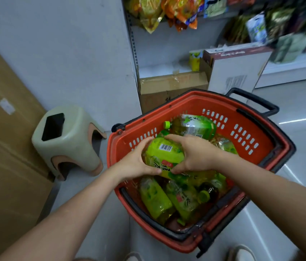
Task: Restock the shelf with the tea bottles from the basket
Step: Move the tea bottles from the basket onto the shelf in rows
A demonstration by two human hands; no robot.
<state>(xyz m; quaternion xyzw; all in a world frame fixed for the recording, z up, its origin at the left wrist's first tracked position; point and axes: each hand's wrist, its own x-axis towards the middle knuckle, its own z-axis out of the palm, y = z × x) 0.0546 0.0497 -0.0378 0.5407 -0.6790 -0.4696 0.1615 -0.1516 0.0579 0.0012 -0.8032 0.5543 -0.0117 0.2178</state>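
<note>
— Where is the tea bottle (162,153)?
— Just above the red basket (119,146). The left hand (135,162) and right hand (195,153) curl their fingers tight around it.
— What's near?
— More bottles (156,200) under it, a stool (69,140) on the left, and a brown box (172,85) in front of the shelf (289,68).

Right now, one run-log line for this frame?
phase: pick | left hand: grips green-labelled plastic tea bottle | right hand: grips same bottle | position: over other tea bottles in red plastic basket
</note>
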